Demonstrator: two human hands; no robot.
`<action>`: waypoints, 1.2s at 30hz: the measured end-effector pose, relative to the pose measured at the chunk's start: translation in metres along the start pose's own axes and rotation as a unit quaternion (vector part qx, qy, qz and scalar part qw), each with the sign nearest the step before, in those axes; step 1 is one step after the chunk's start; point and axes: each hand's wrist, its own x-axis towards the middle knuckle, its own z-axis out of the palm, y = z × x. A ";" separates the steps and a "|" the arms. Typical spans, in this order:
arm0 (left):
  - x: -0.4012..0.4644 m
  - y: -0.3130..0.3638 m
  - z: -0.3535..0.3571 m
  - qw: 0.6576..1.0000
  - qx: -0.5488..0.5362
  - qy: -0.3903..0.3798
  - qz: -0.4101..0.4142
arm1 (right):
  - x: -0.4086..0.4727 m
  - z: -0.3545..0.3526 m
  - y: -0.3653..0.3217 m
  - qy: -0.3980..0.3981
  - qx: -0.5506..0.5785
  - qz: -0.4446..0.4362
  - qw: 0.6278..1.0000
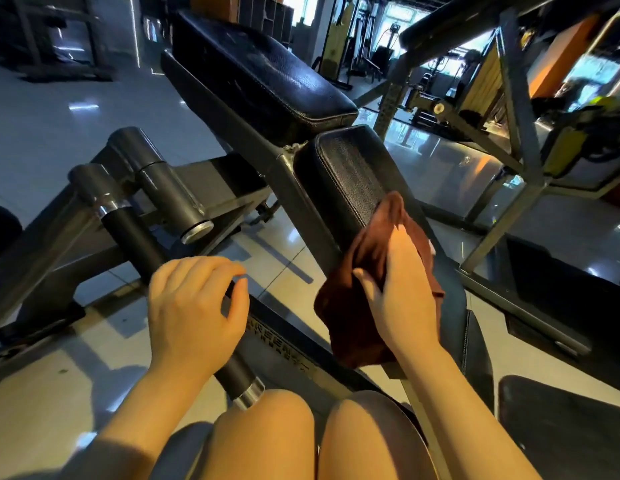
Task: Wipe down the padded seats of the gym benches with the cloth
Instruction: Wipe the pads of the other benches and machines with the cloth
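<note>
Mid-wipe: right hand (402,289) grips brown cloth (353,327) on the seat pad (357,174); left hand (194,306) curls over black handle (139,237). Next: stroke toward 12 o'clock.

The cloth (364,299), right of centre, is a soft, matt, rust-brown fabric with a slightly fuzzy nap, bunched into folds. The seat pad (350,174) beneath it is black grained leatherette, pebbled and faintly shiny, with a stitched seam along its edge. The back pad (260,74), at the upper centre, is the same black material, creased, scuffed and glossier where light catches it. The frame (211,188) is painted metal, dark grey with a satin finish. The handle (142,237), left of centre, has a matt black grip, seemingly rubber or foam, ending in bright polished metal collars. The floor (42,126) is glossy, pale, reflective tile.
</note>
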 end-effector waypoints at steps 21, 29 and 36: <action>-0.006 -0.001 0.001 0.999 -0.003 -0.038 -0.023 | 0.055 0.005 -0.038 0.019 -0.044 -0.140 0.989; -0.025 0.004 -0.004 0.995 0.037 -0.083 0.050 | -0.044 -0.026 0.053 -0.047 -0.029 0.075 0.996; -0.049 0.017 0.011 0.997 0.019 -0.029 0.067 | -0.059 -0.029 0.069 -0.054 -0.026 0.122 0.991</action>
